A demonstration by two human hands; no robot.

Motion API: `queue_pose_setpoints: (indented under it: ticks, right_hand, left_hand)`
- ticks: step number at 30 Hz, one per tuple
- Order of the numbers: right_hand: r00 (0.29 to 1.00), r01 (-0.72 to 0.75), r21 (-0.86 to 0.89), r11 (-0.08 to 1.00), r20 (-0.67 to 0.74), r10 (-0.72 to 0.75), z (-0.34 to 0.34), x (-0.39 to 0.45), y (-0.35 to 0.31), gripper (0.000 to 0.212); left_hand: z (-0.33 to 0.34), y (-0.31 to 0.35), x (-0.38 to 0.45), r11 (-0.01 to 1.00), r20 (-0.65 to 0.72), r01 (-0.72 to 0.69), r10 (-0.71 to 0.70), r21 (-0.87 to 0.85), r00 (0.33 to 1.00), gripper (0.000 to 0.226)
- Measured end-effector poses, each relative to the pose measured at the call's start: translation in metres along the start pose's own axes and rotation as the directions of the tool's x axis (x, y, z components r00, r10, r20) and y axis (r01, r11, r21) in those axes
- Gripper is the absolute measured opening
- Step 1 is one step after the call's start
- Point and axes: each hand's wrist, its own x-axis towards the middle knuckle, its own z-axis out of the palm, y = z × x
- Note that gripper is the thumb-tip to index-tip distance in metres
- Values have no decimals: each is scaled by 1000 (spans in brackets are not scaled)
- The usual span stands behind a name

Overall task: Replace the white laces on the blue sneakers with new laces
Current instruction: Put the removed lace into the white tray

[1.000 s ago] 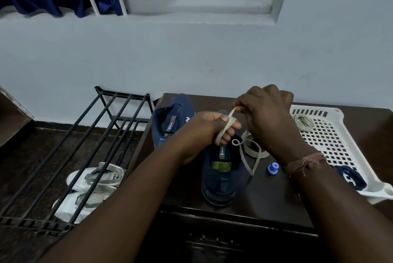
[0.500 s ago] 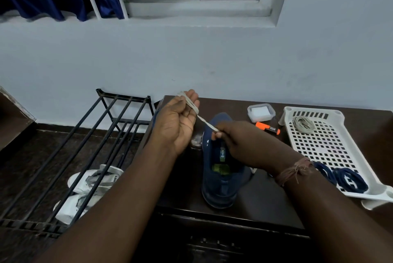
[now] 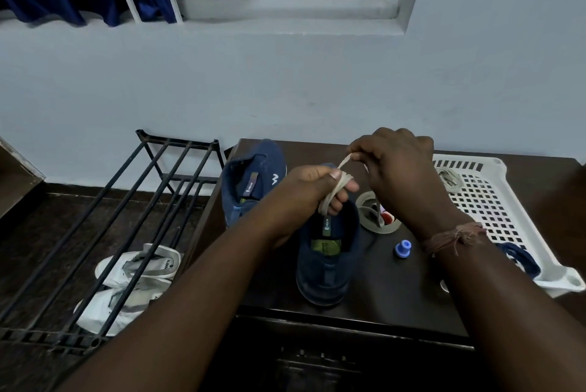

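Observation:
Two blue sneakers stand on the dark table (image 3: 396, 303): one (image 3: 326, 261) near the front edge, the other (image 3: 253, 182) behind it to the left. Above the near sneaker my left hand (image 3: 314, 188) holds a white lace (image 3: 333, 191) wound round its fingers. My right hand (image 3: 396, 166) pinches the same lace's upper end just right of the left hand. A coiled white lace (image 3: 448, 177) and dark blue laces (image 3: 520, 260) lie in the white perforated tray (image 3: 494, 210) at the right.
A roll of tape (image 3: 364, 204) and a small blue cap (image 3: 403, 248) lie on the table between the near sneaker and the tray. A black metal shoe rack (image 3: 104, 233) stands at the left, with white shoes (image 3: 136, 280) under it. The wall is close behind.
My left hand has come down and to the right over the near sneaker. My right hand rose from the shoe. The lace is wound round the left fingers again.

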Motion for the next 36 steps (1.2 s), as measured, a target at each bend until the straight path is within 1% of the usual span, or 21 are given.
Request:
queue_pose_setpoints:
  ticks: [3, 5, 6, 8, 10, 11, 12, 13, 14, 16, 17, 19, 20, 23, 25, 27, 29, 30, 32, 34, 36]
  right_hand:
    - [989, -57, 6, 998, 139, 56, 6, -4, 0, 21]
    - [963, -59, 79, 995, 266, 36, 11, -7, -5, 28]
    - [945, -51, 113, 992, 328, 12, 12, -9, -9, 27]
    - [899, -15, 135, 991, 435, -46, 18, -11, -18, 15]
    - [853, 30, 131, 991, 513, -94, 21, -13, -28, 14]
    - [838, 50, 135, 990, 533, -115, 22, -14, -31, 14]
    - [832, 70, 138, 988, 539, -134, 22, -14, -34, 13]
    - [830, 93, 134, 987, 536, -151, 22, -15, -36, 13]
    - [836, 113, 133, 985, 523, -166, 20, -14, -37, 14]
    - [874, 129, 140, 982, 451, -180, 18, -12, -35, 15]
    - [903, 129, 135, 982, 394, -173, 18, -10, -32, 14]
    - [954, 123, 72, 990, 267, -138, 16, -6, -27, 12]
    - [972, 119, 30, 992, 202, -122, 14, -5, -23, 11]
    - [995, 96, -41, 995, 30, -94, 11, -2, -14, 11]
    - [997, 65, -35, 997, -38, -66, 8, -1, -10, 11]
    - [998, 23, -22, 999, -50, -25, 7, 0, -6, 12]
    - [1000, -19, 3, 1000, -22, 19, 10, -2, -3, 15]
    - [999, -40, 31, 999, 12, 39, 12, -3, -3, 16]
    - [992, -61, 106, 993, 117, 49, 20, -6, -5, 21]
    - [973, -60, 141, 988, 228, 27, 28, -9, -14, 20]
    - [955, -27, 166, 986, 296, -24, 35, -12, -24, 15]
  left_hand:
    - [-6, 2, 1, 977, -22, -5, 1, -214, 1000, 33]
    - [-10, 3, 2, 934, -41, -21, 7, -357, 999, 32]
    - [-12, 4, 2, 905, -64, -37, 11, -423, 998, 31]
    - [-15, 5, 5, 825, -148, -85, 2, -558, 989, 31]
    - [-19, 4, 11, 720, -244, -144, -37, -679, 969, 33]
    - [-21, 3, 13, 690, -291, -171, -59, -703, 955, 34]
    - [-22, 3, 15, 693, -333, -190, -76, -695, 940, 35]
    - [-23, 1, 17, 729, -373, -193, -92, -656, 923, 37]
    - [-22, 0, 18, 787, -401, -172, -102, -592, 910, 38]
    - [-17, -3, 17, 909, -421, -68, -123, -411, 898, 38]
    - [-14, -4, 17, 945, -414, 2, -145, -326, 899, 36]
    - [-6, -7, 17, 983, -373, 111, -160, -148, 914, 34]
    - [-4, -8, 16, 989, -346, 132, -149, -73, 926, 34]
    - [1, -8, 10, 990, -179, 119, -104, 79, 978, 34]
    - [2, -5, 4, 993, -56, 92, -88, 73, 995, 37]
    - [0, -3, 2, 997, 5, 68, -68, -37, 998, 36]
    - [-4, 0, 1, 977, 33, 54, -49, -206, 998, 33]
    - [-7, 2, 1, 947, 62, 55, -37, -315, 997, 32]
    - [-13, 7, 0, 852, 101, 53, 0, -521, 995, 30]
    - [-17, 9, 1, 749, 50, 19, 19, -663, 999, 31]
    - [-21, 8, 5, 678, -73, -59, 8, -732, 997, 33]
